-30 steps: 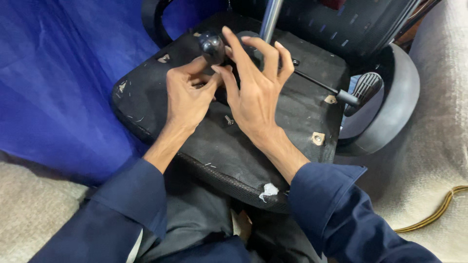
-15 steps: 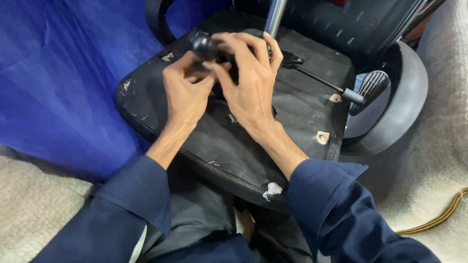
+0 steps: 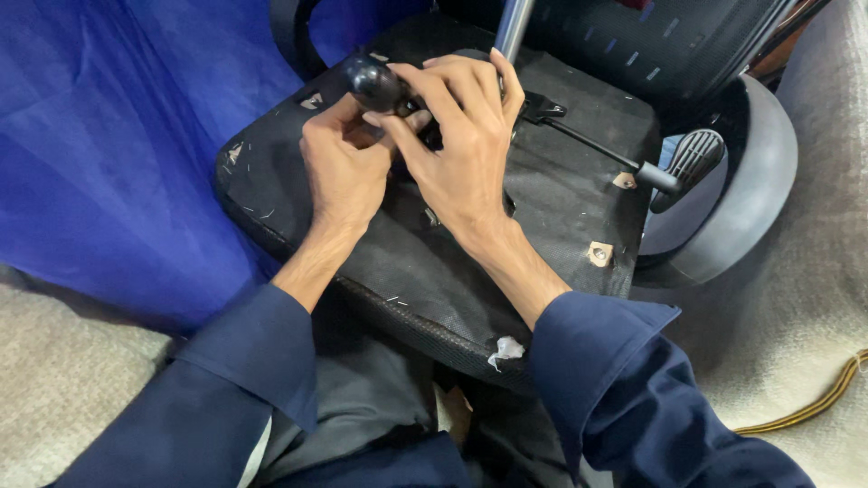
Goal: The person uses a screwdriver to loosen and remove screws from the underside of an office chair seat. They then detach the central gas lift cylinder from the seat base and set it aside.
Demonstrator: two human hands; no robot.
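Observation:
An office chair lies upside down across my lap, its black fabric seat underside (image 3: 542,194) facing up. My left hand (image 3: 342,172) pinches a part just below a round black knob (image 3: 372,83). My right hand (image 3: 463,145) is closed over the mechanism beside that knob, fingers curled around it. What lies under my right palm is hidden. A chrome gas-lift post (image 3: 514,27) rises behind my fingers. A thin black lever rod with a ribbed paddle handle (image 3: 687,163) runs out to the right.
Blue cloth (image 3: 108,154) hangs at the left. A grey armrest or chair edge (image 3: 759,172) curves at the right, over beige carpet (image 3: 814,298) with a yellow cord (image 3: 814,393). Metal inserts (image 3: 598,254) dot the seat base.
My right hand, open with spread fingers a second ago, has closed down over the mechanism beside the knob. The left hand has kept its pinch; the knob has shifted slightly left.

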